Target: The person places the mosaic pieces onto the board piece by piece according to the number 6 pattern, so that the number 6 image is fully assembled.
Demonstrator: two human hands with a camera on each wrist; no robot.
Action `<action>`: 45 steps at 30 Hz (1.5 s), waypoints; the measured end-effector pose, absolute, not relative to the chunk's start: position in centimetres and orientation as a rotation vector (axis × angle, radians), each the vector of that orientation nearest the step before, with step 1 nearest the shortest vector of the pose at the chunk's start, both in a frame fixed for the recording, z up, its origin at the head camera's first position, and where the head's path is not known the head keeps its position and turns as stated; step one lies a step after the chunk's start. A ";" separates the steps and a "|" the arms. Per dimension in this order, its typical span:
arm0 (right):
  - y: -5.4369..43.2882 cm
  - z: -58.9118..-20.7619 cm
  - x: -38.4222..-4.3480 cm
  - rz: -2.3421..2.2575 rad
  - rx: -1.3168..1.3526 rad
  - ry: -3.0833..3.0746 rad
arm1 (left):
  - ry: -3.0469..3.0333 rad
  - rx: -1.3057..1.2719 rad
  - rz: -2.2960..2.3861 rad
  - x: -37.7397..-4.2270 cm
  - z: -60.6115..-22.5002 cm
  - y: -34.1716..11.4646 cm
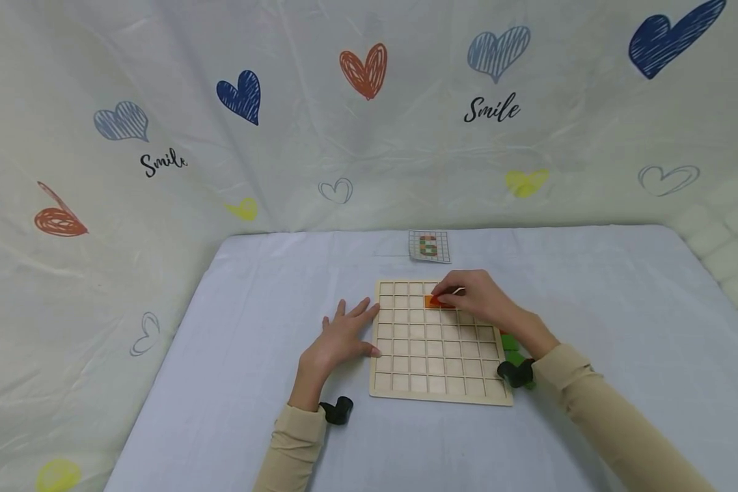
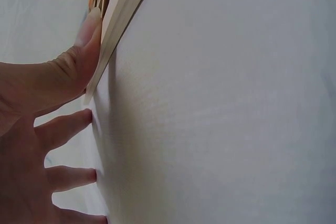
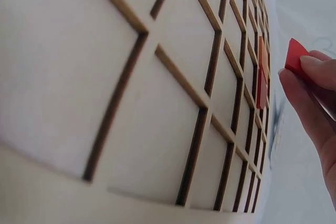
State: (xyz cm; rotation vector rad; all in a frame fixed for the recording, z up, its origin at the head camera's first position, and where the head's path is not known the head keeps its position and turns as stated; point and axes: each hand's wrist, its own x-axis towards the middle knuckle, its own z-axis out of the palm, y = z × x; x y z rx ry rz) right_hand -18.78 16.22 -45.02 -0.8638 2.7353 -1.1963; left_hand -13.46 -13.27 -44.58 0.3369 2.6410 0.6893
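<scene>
A light wooden grid board [image 1: 418, 350] lies on the table. My left hand [image 1: 339, 343] rests at its left edge, fingers spread and thumb on the rim; in the left wrist view the thumb [image 2: 86, 45] presses the board's side. My right hand [image 1: 476, 297] pinches a red tile [image 3: 295, 56] between thumb and fingers, above the board's far rows. Below it, an orange tile [image 3: 262, 55] and another red tile [image 3: 262, 90] sit side by side in grid cells.
Beyond the board lies a small printed card [image 1: 429, 246] with a coloured pattern on a grid. Several green tiles [image 1: 512, 344] lie against the board's right side, partly hidden by the right wrist and its black camera [image 1: 516, 373]. A white sheet with hearts hangs behind.
</scene>
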 end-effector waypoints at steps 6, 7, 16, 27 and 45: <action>15.1 -45.2 -19.3 -1.188 -0.910 2.732 | 2.646 0.347 0.680 -13.5 -44.8 -13.4; 14.9 -45.3 -19.3 -1.178 -0.917 2.738 | 2.647 0.347 0.678 -13.5 -44.8 -13.4; 13.4 -45.5 -20.1 -1.073 -0.993 2.765 | 2.651 0.335 0.667 -13.6 -44.8 -13.3; 12.2 -46.2 -20.6 -0.967 -0.970 2.764 | 2.649 0.341 0.642 -13.7 -44.8 -13.2; 11.9 -46.5 -20.4 -0.866 -1.175 2.804 | 2.650 0.337 0.631 -13.8 -44.9 -13.3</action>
